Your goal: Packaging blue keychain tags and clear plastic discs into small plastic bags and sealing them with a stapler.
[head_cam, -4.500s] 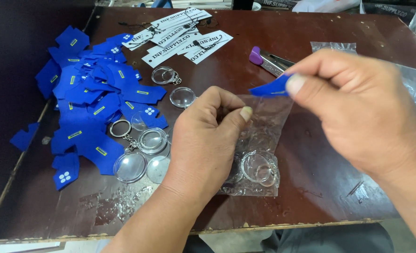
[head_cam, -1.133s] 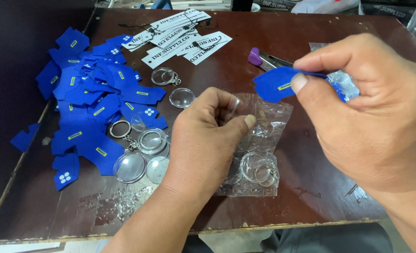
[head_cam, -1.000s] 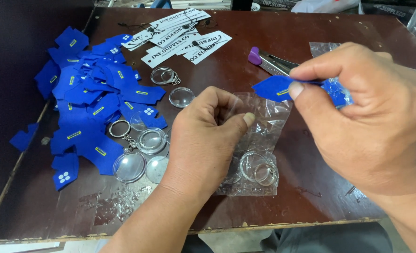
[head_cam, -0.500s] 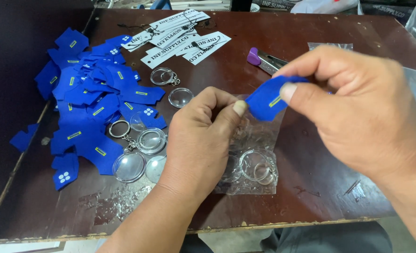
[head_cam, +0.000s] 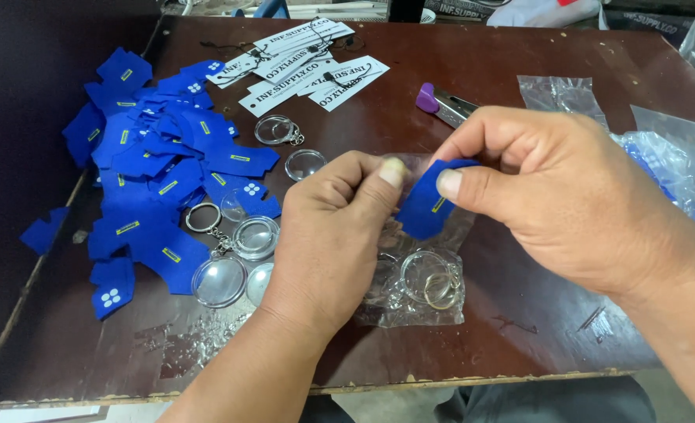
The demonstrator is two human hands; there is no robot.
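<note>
Brown table (head_cam: 519, 94) bears a blue patch heap (head_cam: 155, 172) at nine o'clock. Right hand (head_cam: 566, 196) pinches a patch (head_cam: 426, 207) at centre; left hand (head_cam: 328, 235) pinches the clear bag (head_cam: 418, 274) mouth. Judged step: bagging; next, slide the patch straight in beside the ring (head_cam: 429, 278).

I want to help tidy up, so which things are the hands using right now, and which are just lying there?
In use:
- blue fabric piece, pinched by the right hand
- clear plastic bag, held by the left hand

Just lying about:
- pile of blue pieces
- white paper tags
- clear round keychain cases
- purple-handled tool
- another clear bag
</note>
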